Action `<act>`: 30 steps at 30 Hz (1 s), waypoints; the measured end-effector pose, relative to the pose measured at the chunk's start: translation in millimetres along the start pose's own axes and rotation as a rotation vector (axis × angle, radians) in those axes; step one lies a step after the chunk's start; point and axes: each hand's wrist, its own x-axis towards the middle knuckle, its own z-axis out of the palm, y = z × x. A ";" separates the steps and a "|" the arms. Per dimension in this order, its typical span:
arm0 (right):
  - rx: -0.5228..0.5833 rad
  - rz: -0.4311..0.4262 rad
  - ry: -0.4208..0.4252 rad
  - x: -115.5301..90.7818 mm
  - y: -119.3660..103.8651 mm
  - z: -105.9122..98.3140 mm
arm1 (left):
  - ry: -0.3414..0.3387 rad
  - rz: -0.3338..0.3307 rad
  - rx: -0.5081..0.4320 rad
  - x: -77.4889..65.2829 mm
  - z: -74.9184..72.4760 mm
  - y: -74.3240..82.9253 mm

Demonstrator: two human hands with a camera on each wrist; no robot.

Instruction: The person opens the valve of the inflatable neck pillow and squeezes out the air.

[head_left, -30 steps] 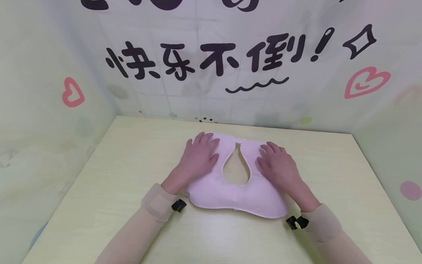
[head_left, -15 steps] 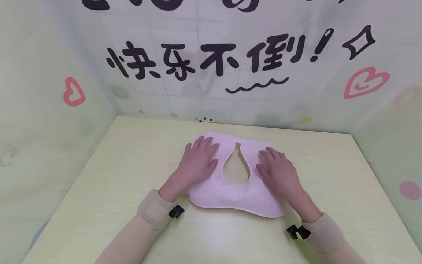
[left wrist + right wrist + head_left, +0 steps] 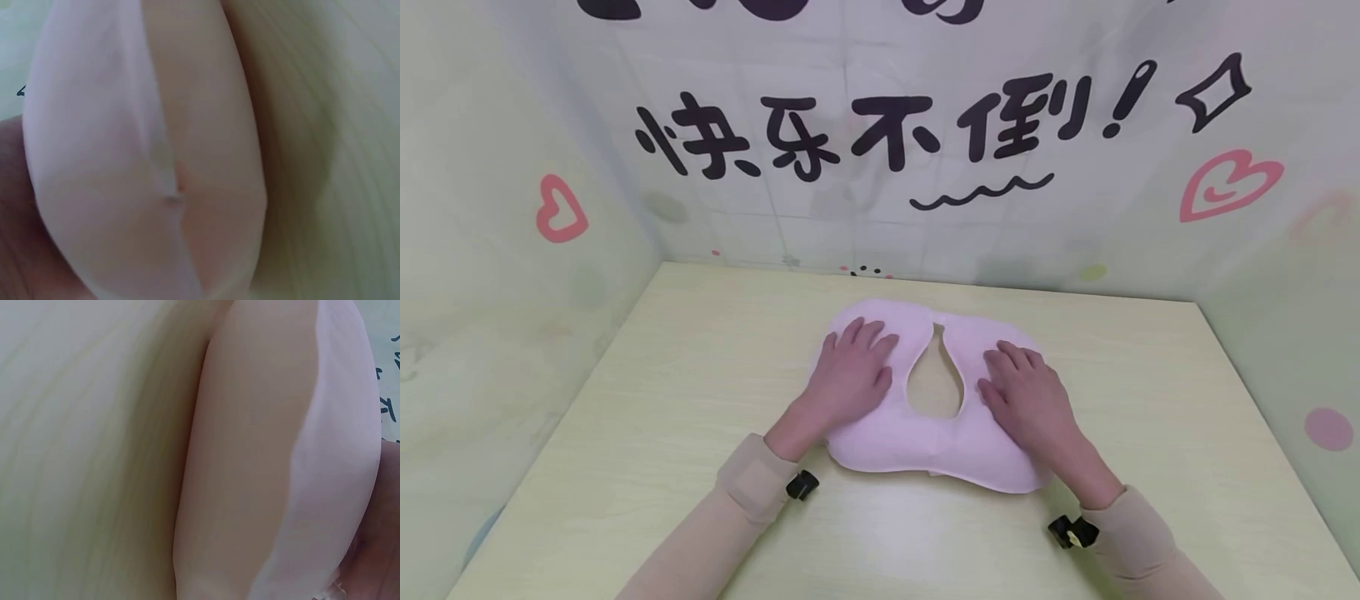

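Observation:
A puffy pink neck pillow (image 3: 936,446) lies flat on the table in the head view, with a teardrop opening in its middle and a narrow gap at the far side. My left hand (image 3: 852,379) rests on its left arm, fingers spread and slightly bent. On the opposite arm lies my right hand (image 3: 1033,404), its fingers also loose over the fabric. Both wrist views show the pillow's rounded side and seam close up, left side (image 3: 106,144) and right side (image 3: 250,437). Only a dark part of each hand shows there; the palms' undersides are hidden.
The pale wood-grain table (image 3: 700,367) runs back to a printed cloth wall (image 3: 820,225) with large dark characters. Side walls of similar cloth stand at left and right. A black wrist camera (image 3: 802,484) sits at each cuff.
Both hands have slid a little toward the person over the pillow, away from its far edge. The pillow stays in nearly the same place.

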 end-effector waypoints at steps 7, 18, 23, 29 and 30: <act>-0.004 0.001 0.010 -1.2 1.6 3.8 | 0.011 0.008 0.025 -1.1 2.9 0.6; -0.021 -0.015 0.019 -1.8 0.6 6.1 | 0.017 0.020 0.049 -2.2 3.7 -0.1; -0.031 -0.017 0.011 -1.0 1.4 7.4 | 0.002 0.020 0.050 -2.0 2.0 0.0; -0.020 -0.003 0.001 -0.9 1.7 5.4 | -0.007 0.005 0.027 -0.1 -7.5 -0.5; -0.015 0.000 0.004 -1.2 1.3 3.9 | -0.005 0.004 0.024 0.1 -9.5 -0.6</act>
